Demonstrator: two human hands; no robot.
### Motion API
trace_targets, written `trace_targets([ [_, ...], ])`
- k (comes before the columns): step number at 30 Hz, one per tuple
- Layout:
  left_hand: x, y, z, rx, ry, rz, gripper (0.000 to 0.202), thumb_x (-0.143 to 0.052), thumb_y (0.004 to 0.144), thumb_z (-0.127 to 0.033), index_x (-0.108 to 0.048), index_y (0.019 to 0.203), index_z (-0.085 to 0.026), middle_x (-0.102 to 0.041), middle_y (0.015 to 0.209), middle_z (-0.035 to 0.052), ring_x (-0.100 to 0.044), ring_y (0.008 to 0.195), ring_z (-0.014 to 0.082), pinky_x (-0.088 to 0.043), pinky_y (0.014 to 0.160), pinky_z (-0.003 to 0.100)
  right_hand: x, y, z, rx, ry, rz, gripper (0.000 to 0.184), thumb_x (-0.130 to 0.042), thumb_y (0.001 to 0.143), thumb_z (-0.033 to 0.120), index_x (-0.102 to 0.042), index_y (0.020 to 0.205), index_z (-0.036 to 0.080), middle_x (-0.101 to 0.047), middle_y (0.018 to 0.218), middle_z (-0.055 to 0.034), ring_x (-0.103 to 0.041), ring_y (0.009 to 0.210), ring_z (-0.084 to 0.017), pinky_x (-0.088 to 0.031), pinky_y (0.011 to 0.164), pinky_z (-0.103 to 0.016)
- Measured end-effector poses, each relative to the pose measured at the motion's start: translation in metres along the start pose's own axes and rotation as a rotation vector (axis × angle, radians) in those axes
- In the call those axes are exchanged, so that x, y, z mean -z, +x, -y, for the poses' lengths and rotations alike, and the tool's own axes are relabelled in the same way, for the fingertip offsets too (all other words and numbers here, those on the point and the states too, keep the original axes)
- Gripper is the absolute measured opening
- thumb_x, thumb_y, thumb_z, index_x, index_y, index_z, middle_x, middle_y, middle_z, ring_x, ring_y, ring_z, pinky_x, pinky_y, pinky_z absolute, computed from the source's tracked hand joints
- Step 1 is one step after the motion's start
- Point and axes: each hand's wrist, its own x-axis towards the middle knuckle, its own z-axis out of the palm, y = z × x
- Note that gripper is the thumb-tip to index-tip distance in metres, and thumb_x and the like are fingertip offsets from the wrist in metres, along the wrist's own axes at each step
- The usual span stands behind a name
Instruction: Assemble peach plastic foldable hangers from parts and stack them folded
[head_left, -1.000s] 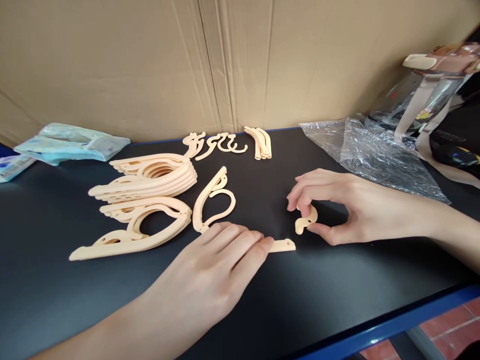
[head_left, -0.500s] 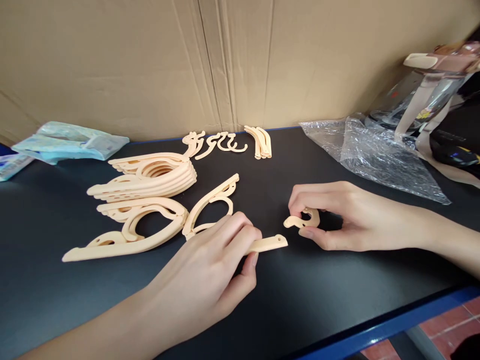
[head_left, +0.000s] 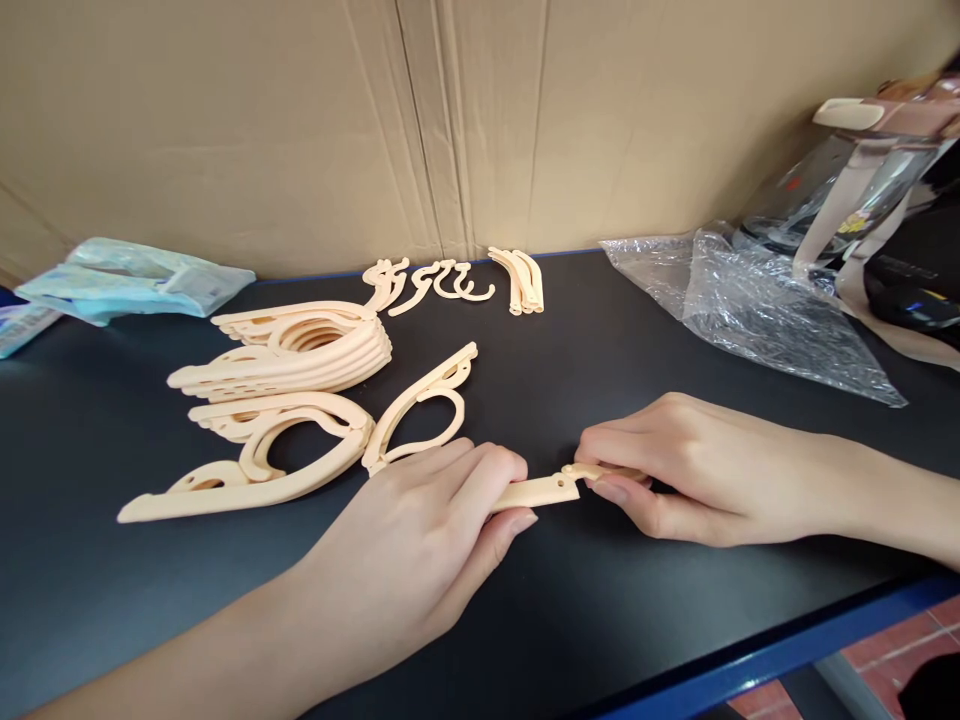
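My left hand (head_left: 442, 540) is closed round a flat cream plastic hanger arm (head_left: 536, 493). Its end, with a small hole, sticks out past my fingers to the right. Between the thumb and fingers of my right hand (head_left: 675, 470) is a small curved cream plastic piece (head_left: 589, 471), mostly covered by the fingers. The piece's tip meets or lies just above the holed end; I cannot tell if they are joined. Behind my left hand lies an angled hanger part (head_left: 420, 400), its lower portion hidden, so whether it connects to the held arm is unclear.
Folded cream hangers (head_left: 300, 350) are stacked at the left, with another folded hanger (head_left: 247, 495) in front. Loose hooks (head_left: 427, 285) and curved strips (head_left: 517, 280) lie by the cardboard wall (head_left: 262, 130). A clear plastic bag (head_left: 757, 310), strapped bottle (head_left: 862, 170) and blue packet (head_left: 142, 280) sit around.
My right hand has come down and turned the curved piece flatter, bringing its tip to the holed end of the hanger arm. My left hand has barely moved.
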Motion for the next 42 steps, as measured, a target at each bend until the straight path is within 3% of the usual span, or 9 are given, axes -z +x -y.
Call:
trace_targets([
  [7, -0.001, 0.000, 0.000, -0.004, -0.016, 0.027, 0.021, -0.035, 0.106, -0.018, -0.054, 0.098, -0.019, -0.058, 0.079, -0.0017, -0.055, 0.066, 0.0172, -0.040, 0.058, 0.031, -0.004, 0.001, 0.001, 0.029, -0.030, -0.023, 0.023, -0.036, 0.102, 0.023, -0.045, 0.081, 0.021, -0.042, 0.066, 0.0050, -0.031, 0.051, -0.010, -0.024, 0.052, -0.025],
  [20, -0.007, -0.001, 0.001, -0.034, 0.021, -0.018, 0.025, -0.030, 0.108, -0.020, -0.053, 0.098, -0.020, -0.058, 0.076, -0.0022, -0.051, 0.063, 0.0165, -0.037, 0.055, 0.030, -0.015, -0.001, 0.006, 0.056, -0.354, -0.064, 0.032, -0.024, 0.105, 0.024, -0.047, 0.083, 0.020, -0.049, 0.063, 0.0031, -0.033, 0.046, -0.012, -0.020, 0.046, -0.028],
  [25, -0.010, -0.001, -0.002, -0.062, -0.024, -0.015, 0.029, -0.029, 0.108, -0.019, -0.052, 0.091, -0.021, -0.053, 0.070, -0.0035, -0.047, 0.058, 0.0155, -0.034, 0.052, 0.029, -0.016, 0.002, 0.008, 0.138, -0.325, -0.081, 0.033, -0.023, 0.105, 0.023, -0.046, 0.082, 0.020, -0.050, 0.066, 0.0019, -0.034, 0.048, -0.012, -0.021, 0.046, -0.027],
  [35, -0.001, 0.005, -0.003, -0.044, -0.058, 0.065, 0.030, -0.028, 0.108, -0.020, -0.055, 0.094, -0.020, -0.059, 0.074, -0.0023, -0.054, 0.061, 0.0159, -0.038, 0.054, 0.029, -0.006, -0.004, 0.005, 0.020, -0.164, 0.014, 0.031, -0.024, 0.107, 0.029, -0.042, 0.082, 0.022, -0.043, 0.064, 0.0041, -0.030, 0.047, -0.012, -0.023, 0.049, -0.027],
  [42, 0.000, 0.004, -0.003, -0.024, -0.076, 0.068, 0.028, -0.030, 0.107, -0.020, -0.055, 0.094, -0.020, -0.059, 0.074, -0.0024, -0.054, 0.061, 0.0161, -0.038, 0.055, 0.029, -0.010, -0.007, 0.003, 0.104, -0.214, -0.010, 0.031, -0.023, 0.106, 0.027, -0.043, 0.083, 0.022, -0.046, 0.066, 0.0027, -0.030, 0.047, -0.012, -0.024, 0.048, -0.028],
])
